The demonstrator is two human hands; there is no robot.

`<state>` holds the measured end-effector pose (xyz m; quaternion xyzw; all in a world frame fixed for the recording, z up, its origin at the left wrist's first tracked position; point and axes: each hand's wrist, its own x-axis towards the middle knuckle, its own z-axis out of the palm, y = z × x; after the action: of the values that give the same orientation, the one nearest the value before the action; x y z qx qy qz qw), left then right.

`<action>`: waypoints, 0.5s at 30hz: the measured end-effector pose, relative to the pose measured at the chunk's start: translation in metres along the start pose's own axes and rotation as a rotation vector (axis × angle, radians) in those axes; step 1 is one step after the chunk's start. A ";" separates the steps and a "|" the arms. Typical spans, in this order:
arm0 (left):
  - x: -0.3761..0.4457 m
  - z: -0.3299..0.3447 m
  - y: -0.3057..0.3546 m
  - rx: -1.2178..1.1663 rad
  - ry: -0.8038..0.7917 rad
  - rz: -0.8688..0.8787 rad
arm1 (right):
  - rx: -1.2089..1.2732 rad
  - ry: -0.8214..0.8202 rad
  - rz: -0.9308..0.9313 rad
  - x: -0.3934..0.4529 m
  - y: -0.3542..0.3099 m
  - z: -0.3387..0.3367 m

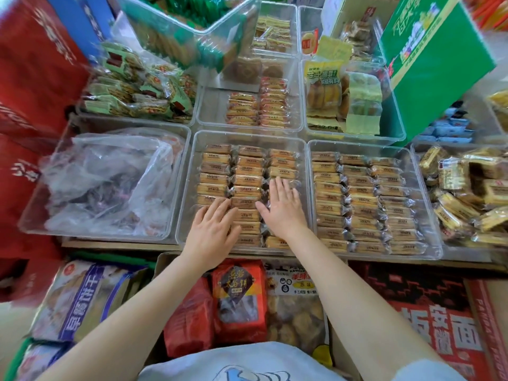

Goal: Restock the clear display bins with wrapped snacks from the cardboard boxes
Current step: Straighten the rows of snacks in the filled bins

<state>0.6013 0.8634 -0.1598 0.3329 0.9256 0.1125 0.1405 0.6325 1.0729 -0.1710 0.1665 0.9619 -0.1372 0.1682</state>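
Both hands lie flat with straight fingers, gripping nothing: the left hand (213, 229) and the right hand (283, 209) press on the wrapped snacks (246, 185) in the middle bin (189, 171) of the front row. That bin looks nearly full, three tidy columns, and the bin to its right (433, 215) is packed the same way. The bin behind (214, 105) is only part filled, so more restocking likely remains, and the box of bagged snacks (162, 264) below is stocked. Each snack's long axis runs left to right, with its label facing up.
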 end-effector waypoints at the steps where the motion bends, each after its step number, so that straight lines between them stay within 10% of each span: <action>1: -0.002 -0.001 -0.002 0.011 -0.018 -0.013 | -0.018 0.001 -0.003 -0.003 -0.001 0.002; 15: -0.007 0.007 -0.007 0.057 0.018 -0.069 | -0.011 0.133 0.076 0.031 0.003 -0.001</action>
<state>0.6050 0.8545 -0.1666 0.3036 0.9406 0.0843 0.1264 0.6060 1.0845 -0.1816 0.2106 0.9647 -0.1140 0.1099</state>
